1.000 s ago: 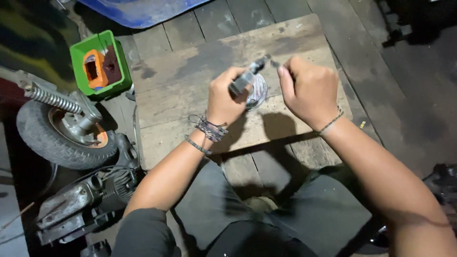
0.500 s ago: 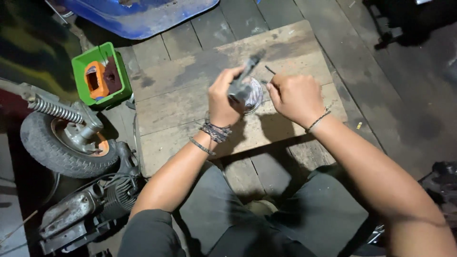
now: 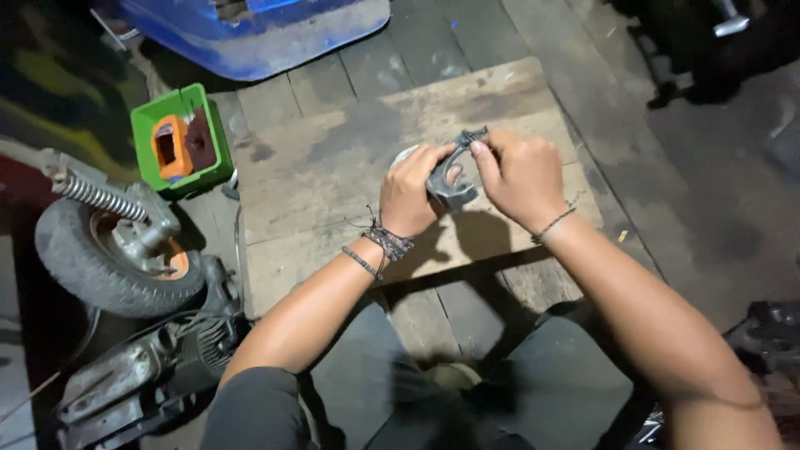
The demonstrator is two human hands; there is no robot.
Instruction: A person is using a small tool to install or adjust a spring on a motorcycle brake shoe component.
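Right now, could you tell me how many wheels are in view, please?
1. The wheel, with its tyre on, lies at the left on the floor, beside the green box and left of the left hand. Others may be hidden in the dark edges.

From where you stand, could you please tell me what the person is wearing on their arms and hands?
Both forearms are bare, with no gloves. The left hand has a bundle of dark braided cords around the wrist and a thin dark band just behind them. The right hand has one thin bracelet at the wrist. A dark short sleeve covers the left upper arm.
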